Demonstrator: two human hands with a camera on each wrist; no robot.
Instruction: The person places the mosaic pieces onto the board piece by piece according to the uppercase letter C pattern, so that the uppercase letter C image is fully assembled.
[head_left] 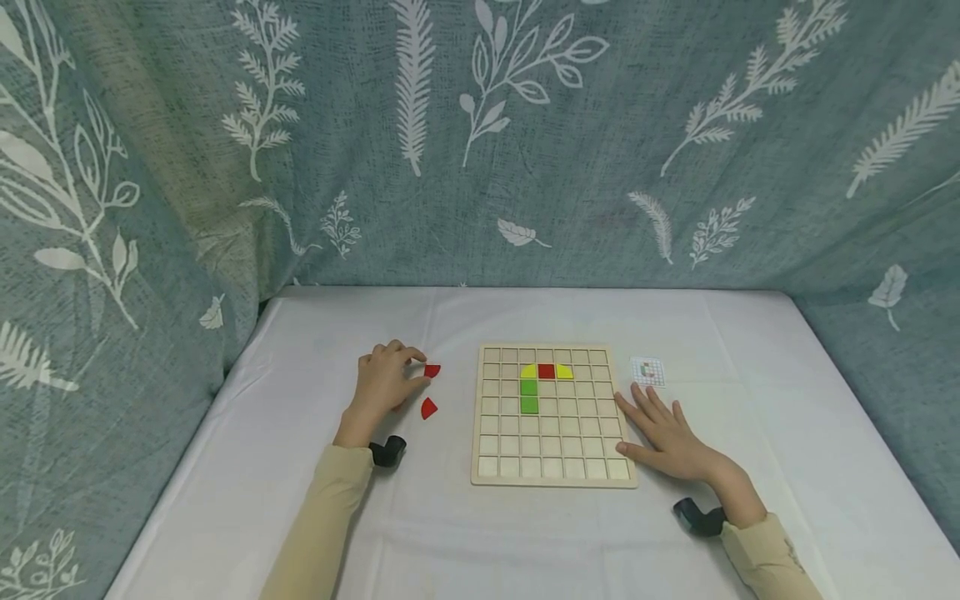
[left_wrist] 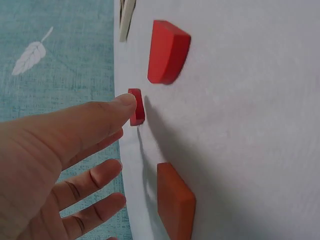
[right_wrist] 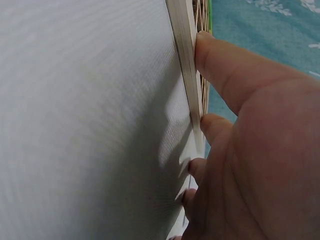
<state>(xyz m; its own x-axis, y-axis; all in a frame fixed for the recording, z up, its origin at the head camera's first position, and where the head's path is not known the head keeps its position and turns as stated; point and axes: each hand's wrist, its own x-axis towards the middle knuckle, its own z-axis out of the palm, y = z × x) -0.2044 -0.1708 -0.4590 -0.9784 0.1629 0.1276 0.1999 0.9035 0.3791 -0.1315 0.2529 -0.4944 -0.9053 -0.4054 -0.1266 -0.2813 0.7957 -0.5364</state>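
My left hand (head_left: 384, 382) is at the left of the board, its thumb and index finger at the two sides of a red quarter-circle piece (head_left: 432, 370). In the left wrist view the thumb tip overlaps this red piece (left_wrist: 137, 114), and the other fingers are spread loosely. A second red quarter-circle piece (head_left: 428, 408) lies on the cloth nearer to me. The wooden grid board (head_left: 553, 482) holds two yellow pieces, a red square (head_left: 546, 372) and two green squares (head_left: 529, 397). My right hand (head_left: 667, 437) lies with fingers spread, fingertips at the board's right edge.
An orange-red block (left_wrist: 175, 202) stands near the left hand in the left wrist view. A small pattern card (head_left: 647, 372) lies beyond the right hand. White cloth (head_left: 525, 542) covers the table, and a leaf-patterned curtain (head_left: 465, 225) hangs behind it.
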